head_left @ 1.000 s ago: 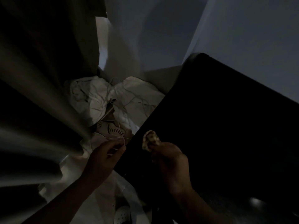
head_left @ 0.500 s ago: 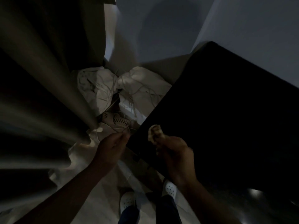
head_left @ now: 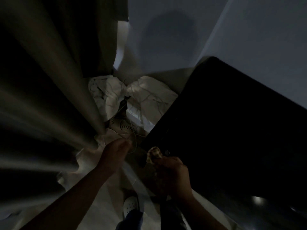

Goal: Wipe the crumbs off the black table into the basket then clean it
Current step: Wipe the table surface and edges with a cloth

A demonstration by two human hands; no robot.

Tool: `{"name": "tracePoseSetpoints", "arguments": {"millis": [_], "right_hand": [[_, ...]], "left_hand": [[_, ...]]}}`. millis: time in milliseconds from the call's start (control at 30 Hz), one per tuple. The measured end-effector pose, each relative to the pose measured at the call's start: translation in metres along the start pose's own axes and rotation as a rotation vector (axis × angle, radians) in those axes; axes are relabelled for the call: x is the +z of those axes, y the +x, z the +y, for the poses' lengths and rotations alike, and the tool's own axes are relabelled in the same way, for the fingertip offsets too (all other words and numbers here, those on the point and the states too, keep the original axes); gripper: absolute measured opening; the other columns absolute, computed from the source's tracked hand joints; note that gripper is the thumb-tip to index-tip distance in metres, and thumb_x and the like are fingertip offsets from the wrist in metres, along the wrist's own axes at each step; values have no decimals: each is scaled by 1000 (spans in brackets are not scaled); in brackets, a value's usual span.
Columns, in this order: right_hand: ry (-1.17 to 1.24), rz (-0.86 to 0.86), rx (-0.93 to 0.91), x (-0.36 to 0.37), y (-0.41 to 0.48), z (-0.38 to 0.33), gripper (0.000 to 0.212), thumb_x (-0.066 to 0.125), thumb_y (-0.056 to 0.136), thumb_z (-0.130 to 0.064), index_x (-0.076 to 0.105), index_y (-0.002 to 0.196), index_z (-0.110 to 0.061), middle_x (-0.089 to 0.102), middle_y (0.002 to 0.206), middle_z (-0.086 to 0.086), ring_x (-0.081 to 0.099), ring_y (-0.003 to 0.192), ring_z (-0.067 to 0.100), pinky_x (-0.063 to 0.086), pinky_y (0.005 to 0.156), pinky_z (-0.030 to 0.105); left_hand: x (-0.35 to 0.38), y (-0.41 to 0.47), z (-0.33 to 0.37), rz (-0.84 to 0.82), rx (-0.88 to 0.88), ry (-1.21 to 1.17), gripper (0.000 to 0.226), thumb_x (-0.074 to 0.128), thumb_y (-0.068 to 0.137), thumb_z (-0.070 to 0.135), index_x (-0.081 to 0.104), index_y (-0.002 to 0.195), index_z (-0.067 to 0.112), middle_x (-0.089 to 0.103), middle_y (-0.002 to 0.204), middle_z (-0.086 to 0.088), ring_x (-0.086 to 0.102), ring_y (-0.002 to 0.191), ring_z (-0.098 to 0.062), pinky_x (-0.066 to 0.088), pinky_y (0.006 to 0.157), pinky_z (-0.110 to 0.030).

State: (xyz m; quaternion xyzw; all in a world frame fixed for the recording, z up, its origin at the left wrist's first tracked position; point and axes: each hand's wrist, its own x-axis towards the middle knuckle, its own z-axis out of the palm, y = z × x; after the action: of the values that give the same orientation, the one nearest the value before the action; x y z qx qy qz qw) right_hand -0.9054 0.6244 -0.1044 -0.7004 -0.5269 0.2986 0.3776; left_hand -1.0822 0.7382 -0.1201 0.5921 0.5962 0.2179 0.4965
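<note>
Right hand (head_left: 169,171) grips a patterned cloth (head_left: 154,154), its wad poking up-left at the black table's (head_left: 232,130) near-left edge. That edge runs diagonally from lower left to upper right. Left hand (head_left: 116,151) is just off the edge, blurred; I cannot tell its grip. Curtain (head_left: 49,97) to the left.

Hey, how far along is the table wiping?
Done: nothing I can confirm; the black table is too dark to show crumbs. In hand: the right hand grips a patterned cloth at the table's near edge; the left hand sits just off that edge. Left: no basket visible; sweeping and cleaning remain.
</note>
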Motion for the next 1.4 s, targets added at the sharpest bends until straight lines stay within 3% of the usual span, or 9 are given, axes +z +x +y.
{"name": "tracePoseSetpoints", "arguments": {"millis": [100,200,400,667,767,1033,1167,1300,1400], "right_hand": [[1,45,26,-24,13,-11,34,70,78,-26,67,99,-53,65,81,-27,66,72,16,55,61,39],[-113,106,43,-49,21,-23,49,78,76,-5,67,98,-48,66,82,-22,67,77,10,57,65,43],[-72,185,211,-96,45,-58,36,69,88,-17,64,66,-44,69,67,-8,66,60,5,55,58,32],[23,283,254,-156,149,-50,18,69,88,-20,70,80,-36,66,70,-19,62,65,-5,54,69,28],[44,325,247,-174,194,-41,8,68,89,-23,74,92,-26,66,71,-18,62,65,-6,49,65,20],[11,387,200,-217,289,1,21,64,90,-7,73,108,-11,66,86,-7,51,69,-12,34,61,-6],[-42,436,193,-232,333,29,20,63,91,-8,73,108,-10,67,88,-4,50,70,-11,33,62,-7],[-133,430,166,-230,374,59,19,64,89,-11,75,105,-15,74,90,2,63,78,3,46,73,11],[-224,452,132,-228,401,78,25,59,89,-5,74,107,-13,74,93,9,67,87,20,51,81,33]], "left_hand": [[-9,-10,11,-19,71,132,14,56,94,13,66,101,9,57,89,6,51,85,-8,34,64,3],[-19,-17,16,-68,93,151,11,56,92,10,65,98,12,56,84,12,54,82,-4,35,65,3],[-42,-4,40,-49,95,216,23,61,90,14,57,82,35,57,83,21,58,84,-3,36,69,-1],[-22,62,108,-94,149,189,16,60,91,19,66,105,14,64,98,1,62,96,-18,49,81,-26],[-11,93,135,-122,137,189,19,57,93,12,65,110,9,64,103,-3,60,97,-16,45,75,-14],[33,158,199,-170,132,176,57,48,70,49,68,103,8,67,104,-10,63,96,-23,50,85,-41],[64,201,209,-176,204,200,53,48,73,51,68,97,8,69,95,-7,64,89,-21,51,78,-35],[93,240,210,-163,269,190,15,59,91,9,68,103,7,67,98,-1,61,88,-12,44,72,-11],[112,260,202,-195,306,200,17,58,89,23,68,98,13,69,96,-2,63,86,-14,51,76,-27]]}}
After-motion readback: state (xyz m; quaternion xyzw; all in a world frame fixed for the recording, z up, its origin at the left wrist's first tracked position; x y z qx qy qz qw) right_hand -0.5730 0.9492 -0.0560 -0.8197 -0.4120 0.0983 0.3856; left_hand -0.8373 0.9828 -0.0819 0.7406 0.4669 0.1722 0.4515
